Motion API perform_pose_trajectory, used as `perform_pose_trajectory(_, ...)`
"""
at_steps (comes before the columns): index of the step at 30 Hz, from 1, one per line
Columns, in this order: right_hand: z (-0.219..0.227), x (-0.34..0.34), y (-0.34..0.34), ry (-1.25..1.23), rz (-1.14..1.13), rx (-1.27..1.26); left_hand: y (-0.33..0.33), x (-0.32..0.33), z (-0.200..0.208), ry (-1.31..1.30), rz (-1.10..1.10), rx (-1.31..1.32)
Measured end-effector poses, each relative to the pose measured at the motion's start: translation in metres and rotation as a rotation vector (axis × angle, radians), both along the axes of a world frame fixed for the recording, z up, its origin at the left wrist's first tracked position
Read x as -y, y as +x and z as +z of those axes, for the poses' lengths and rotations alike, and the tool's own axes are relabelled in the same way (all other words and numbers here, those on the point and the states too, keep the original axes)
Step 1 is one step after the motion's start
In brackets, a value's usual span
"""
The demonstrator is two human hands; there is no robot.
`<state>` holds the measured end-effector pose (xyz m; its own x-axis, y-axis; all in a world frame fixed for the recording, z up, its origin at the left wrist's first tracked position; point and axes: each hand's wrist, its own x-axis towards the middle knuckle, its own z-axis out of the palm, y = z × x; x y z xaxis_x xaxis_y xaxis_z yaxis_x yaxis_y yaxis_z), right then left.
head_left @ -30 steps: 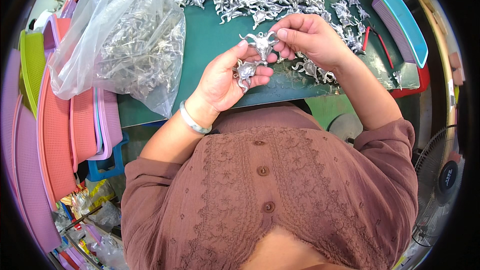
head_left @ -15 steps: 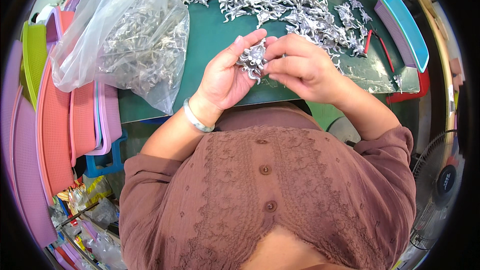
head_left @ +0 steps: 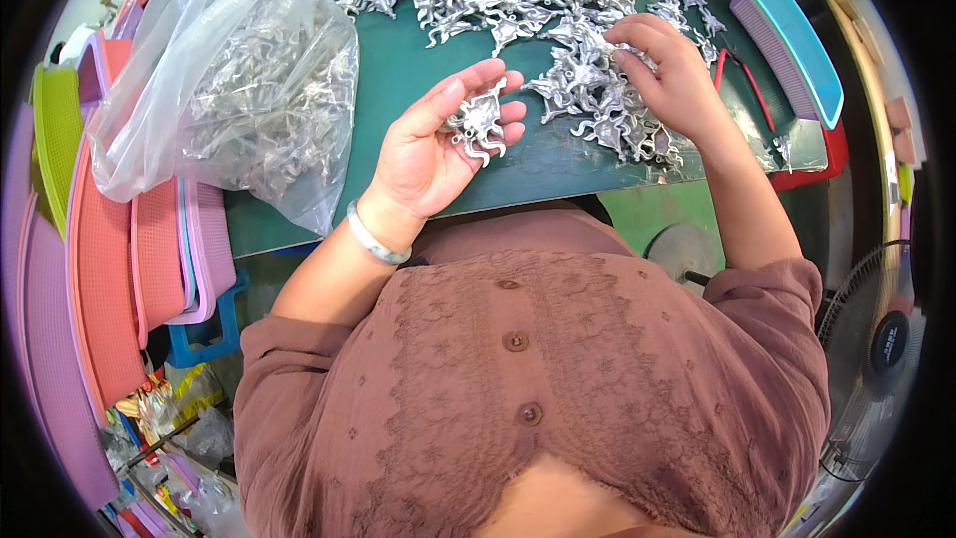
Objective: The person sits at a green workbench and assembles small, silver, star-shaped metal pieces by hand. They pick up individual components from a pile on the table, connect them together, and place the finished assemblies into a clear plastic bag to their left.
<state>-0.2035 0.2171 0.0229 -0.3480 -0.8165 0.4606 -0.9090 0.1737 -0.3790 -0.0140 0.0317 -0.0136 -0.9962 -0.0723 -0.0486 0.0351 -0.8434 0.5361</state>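
In my left hand (head_left: 430, 144), palm up with the fingers curled, lie silver metal castings (head_left: 480, 120). They have curly, tentacle-like arms, and I cannot tell how many are stacked there. My right hand (head_left: 669, 70) is over a loose heap of the same castings (head_left: 588, 90) on the green table (head_left: 398, 50). Its fingers are bent, the thumb and forefinger tips slightly apart among the pieces. No casting shows plainly gripped between them. A pale bangle (head_left: 376, 237) circles my left wrist.
A clear plastic bag (head_left: 269, 90) of castings rests at the table's left. Red-handled pliers (head_left: 755, 95) lie right of the heap, near a blue and purple basket (head_left: 797, 45). Stacked plastic baskets (head_left: 110, 289) fill the left side; a fan (head_left: 881, 344) stands at right.
My right hand has left the castings in my left palm and moved right and away from me to the heap. My left hand has shifted slightly left, still holding its castings.
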Motion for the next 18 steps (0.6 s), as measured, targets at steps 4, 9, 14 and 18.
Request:
perform_pose_trajectory(4,-0.007,-0.005,-0.006,0.111,0.011,-0.081,-0.001,0.000,0.000,0.022,-0.021,0.014)
perform_pose_trajectory(9,-0.005,-0.004,0.000,0.209,0.055,-0.102,-0.001,0.000,-0.001,0.026,-0.015,0.023)
perform_pose_trajectory(14,-0.009,0.002,0.003,0.191,0.041,-0.141,-0.001,0.001,-0.003,0.000,-0.021,0.056)
perform_pose_trajectory(18,-0.010,0.007,0.000,0.178,0.078,-0.154,-0.001,-0.002,-0.001,-0.060,-0.018,0.116)
